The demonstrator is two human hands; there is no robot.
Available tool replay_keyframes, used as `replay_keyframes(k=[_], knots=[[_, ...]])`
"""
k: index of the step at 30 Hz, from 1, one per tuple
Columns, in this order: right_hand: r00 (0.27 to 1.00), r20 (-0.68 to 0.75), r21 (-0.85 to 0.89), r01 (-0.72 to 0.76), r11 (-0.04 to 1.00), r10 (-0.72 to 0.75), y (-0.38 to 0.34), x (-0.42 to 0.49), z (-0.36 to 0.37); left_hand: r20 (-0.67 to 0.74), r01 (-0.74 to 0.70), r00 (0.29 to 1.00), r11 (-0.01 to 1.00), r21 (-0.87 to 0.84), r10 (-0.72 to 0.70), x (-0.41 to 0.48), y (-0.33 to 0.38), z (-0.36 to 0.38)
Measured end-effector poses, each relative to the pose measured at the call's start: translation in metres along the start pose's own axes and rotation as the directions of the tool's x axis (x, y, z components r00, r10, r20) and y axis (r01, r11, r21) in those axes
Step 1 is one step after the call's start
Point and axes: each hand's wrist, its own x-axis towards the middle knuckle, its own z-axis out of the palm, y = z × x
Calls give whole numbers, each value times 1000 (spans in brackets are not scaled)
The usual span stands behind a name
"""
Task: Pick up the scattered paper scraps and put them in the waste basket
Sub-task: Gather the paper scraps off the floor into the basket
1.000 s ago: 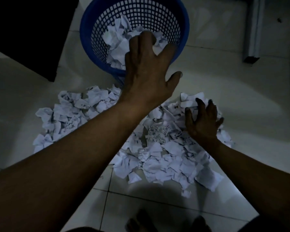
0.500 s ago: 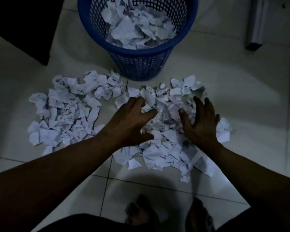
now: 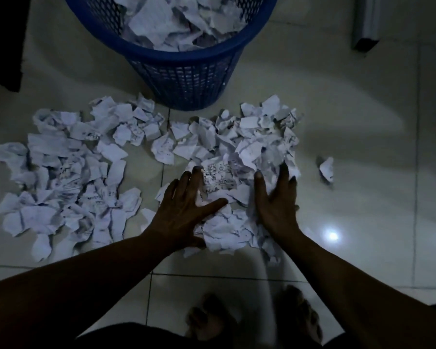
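**Both hands rake the right-hand heap toward each other**

The left hand [image 3: 186,210] lies flat at the centre of the frame, fingers spread, thumb stretched rightward over the scraps [image 3: 237,152]. The right hand [image 3: 277,200] stands just right of it, more on its edge, fingers reaching up into the paper. Neither hand has closed on anything; they bracket a clump between them. That placement reads as a scoop in the making: two palms pushed together gather far more than a pinch would, which suits paper this light and this plentiful.

The basket [image 3: 186,79] stands at the top centre, just above the heap, its rim partly out of frame. Keeping it so near makes each carry short. It already holds a good load of crumpled paper, so I judge the job partly done, with much left on the floor [image 3: 363,147].

Counts: one basket; two hands; two bare feet at the bottom edge, dim. The scraps form two heaps, one at centre right under the hands and one at the left [image 3: 61,185], with a thin trail joining them below the basket. One stray piece [image 3: 326,168] lies alone to the right. The single scraps are too many and too overlapped to count; several dozen is my guess.

A dark post [image 3: 365,21] stands at the upper right.
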Motion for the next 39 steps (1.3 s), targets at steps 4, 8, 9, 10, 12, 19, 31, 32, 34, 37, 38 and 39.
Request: replay_keyframes(k=[4,8,9,10,12,19,31,32,34,37,38,39], knots=[[984,70,-213,177,961,-166,1,-12,-13,-18,75,997,997,-29,-75,10,-1,3],[932,331,-522,313,794,-149,34,-25,-43,-130,139,980,986,-96,-150,26,-5,-6],[921,374,-577,324,750,-110,41,-26,-48,-154,151,974,982,-117,-168,27,-8,-8],[913,402,-620,326,713,-68,47,-25,-51,-166,165,968,977,-133,-186,27,-11,-10],[904,427,-671,325,666,-11,51,-22,-52,-160,193,963,968,-162,-219,25,-16,-12],[938,303,-583,322,746,-169,27,-2,-53,-106,161,978,973,-167,-180,3,-13,-10],[933,356,-753,258,605,46,48,-12,-67,-98,156,981,980,-125,-169,12,-11,-10],[934,357,-749,274,603,19,45,-8,-65,-87,168,980,979,-118,-179,12,-13,-9],[928,369,-714,314,625,-45,36,1,-62,-94,194,974,974,-112,-205,10,-15,-9],[924,350,-667,359,653,-151,20,20,-57,-114,284,947,947,-149,-302,12,-24,-12],[924,333,-654,369,660,-187,14,26,-56,-102,326,932,927,-187,-349,14,-26,-14],[921,319,-637,382,669,-223,7,33,-56,-92,363,917,906,-219,-389,16,-28,-17]])
